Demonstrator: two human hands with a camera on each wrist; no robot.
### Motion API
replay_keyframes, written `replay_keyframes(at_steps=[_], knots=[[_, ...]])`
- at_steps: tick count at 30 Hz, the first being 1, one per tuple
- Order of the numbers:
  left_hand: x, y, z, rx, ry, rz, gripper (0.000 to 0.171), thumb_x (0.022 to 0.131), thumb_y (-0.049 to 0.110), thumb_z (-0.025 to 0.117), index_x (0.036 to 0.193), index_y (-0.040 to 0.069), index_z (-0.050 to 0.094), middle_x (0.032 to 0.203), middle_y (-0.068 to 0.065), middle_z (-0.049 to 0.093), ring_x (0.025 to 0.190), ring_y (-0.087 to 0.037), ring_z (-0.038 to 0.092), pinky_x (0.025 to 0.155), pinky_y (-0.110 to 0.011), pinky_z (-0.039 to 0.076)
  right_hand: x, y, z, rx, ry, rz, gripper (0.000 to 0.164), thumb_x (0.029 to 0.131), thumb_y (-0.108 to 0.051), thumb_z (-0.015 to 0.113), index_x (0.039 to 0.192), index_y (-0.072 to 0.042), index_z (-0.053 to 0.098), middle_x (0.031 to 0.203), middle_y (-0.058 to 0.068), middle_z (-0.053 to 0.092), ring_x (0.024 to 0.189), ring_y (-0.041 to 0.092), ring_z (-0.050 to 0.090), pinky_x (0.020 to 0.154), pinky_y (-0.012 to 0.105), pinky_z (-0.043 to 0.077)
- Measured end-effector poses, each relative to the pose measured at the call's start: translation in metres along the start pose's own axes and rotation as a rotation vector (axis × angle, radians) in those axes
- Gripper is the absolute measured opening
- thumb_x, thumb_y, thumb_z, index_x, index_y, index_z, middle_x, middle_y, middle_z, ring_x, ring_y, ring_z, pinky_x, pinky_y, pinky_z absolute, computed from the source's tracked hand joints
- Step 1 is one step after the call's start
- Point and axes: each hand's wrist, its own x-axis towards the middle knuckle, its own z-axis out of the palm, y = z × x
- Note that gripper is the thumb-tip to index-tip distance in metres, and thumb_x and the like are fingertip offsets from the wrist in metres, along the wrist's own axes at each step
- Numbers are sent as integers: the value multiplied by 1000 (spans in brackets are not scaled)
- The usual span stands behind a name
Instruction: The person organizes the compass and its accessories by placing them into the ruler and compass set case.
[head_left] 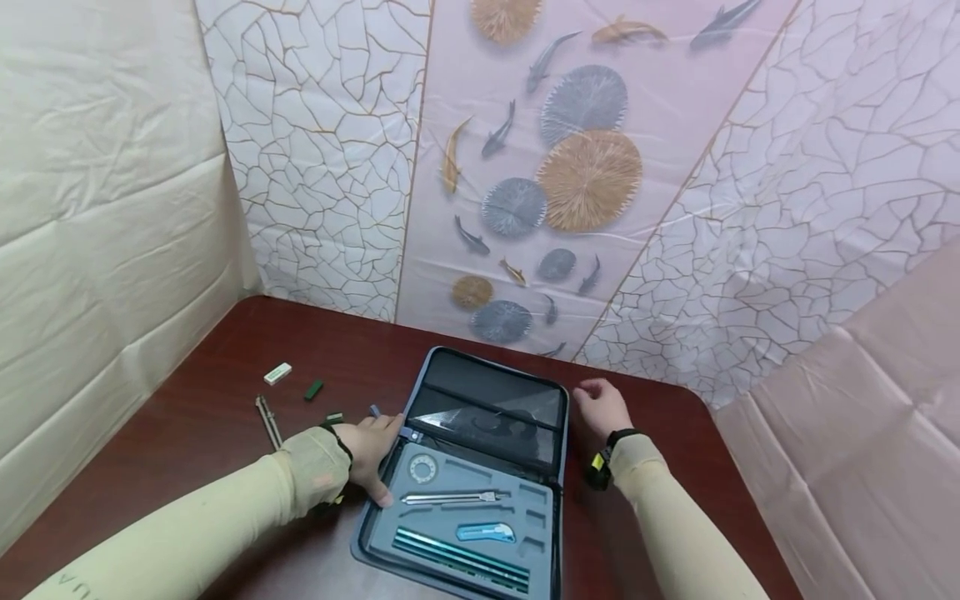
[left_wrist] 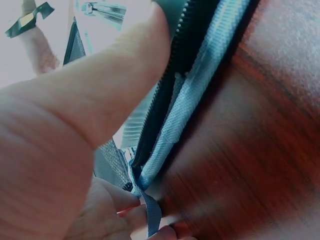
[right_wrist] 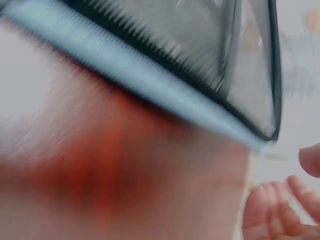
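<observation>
A blue-grey zip case (head_left: 362, 546) lies unfolded on the table, with its mesh-pocketed lid (head_left: 480, 421) at the back. Its grey tray (head_left: 382, 533) carries a silver compass-like drawing tool (head_left: 453, 497), a blue utility knife (head_left: 486, 532), several green pencils (head_left: 461, 560) and a white ring (head_left: 423, 468). My left hand (head_left: 367, 450) rests spread on the case's left edge, thumb on the tray side and fingers by the hinge. In the left wrist view, a fabric strap (left_wrist: 152, 215) runs between its fingers. Beside the lid's right edge, my right hand (head_left: 602, 407) holds nothing, fingers loosely bent.
Left of the case lie a white eraser (head_left: 277, 373), a dark green block (head_left: 313, 390), a second metal drawing tool (head_left: 268, 421) and a small green piece (head_left: 334, 417). A small blue item (head_left: 375, 410) sits near my left fingers. Patterned sheets (head_left: 322, 167) hang around the table.
</observation>
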Motion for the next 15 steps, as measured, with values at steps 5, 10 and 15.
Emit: replay_keyframes(at_steps=[5,10,15], knots=[[1,-2,2,-8,6,9,126,64,57,84,154,2,15,155,-19,24,141,-35,24,106,-48,33,-15,22,4,81,-203,109,41,101,-40,51,110,-1,60,102,14,61,85,26,59,70,36,50],[-1,-3,1,-40,2,23,125,65,57,83,154,3,13,155,-18,22,141,-35,22,107,-50,31,-29,25,8,63,-312,64,42,93,-49,60,89,-7,60,80,8,59,68,24,53,60,33,42],[2,-8,4,-50,-17,28,125,66,59,81,155,3,13,156,-18,20,142,-34,21,108,-50,28,-34,25,11,29,-431,48,40,90,-42,67,91,-4,55,72,9,60,61,23,56,55,33,45]])
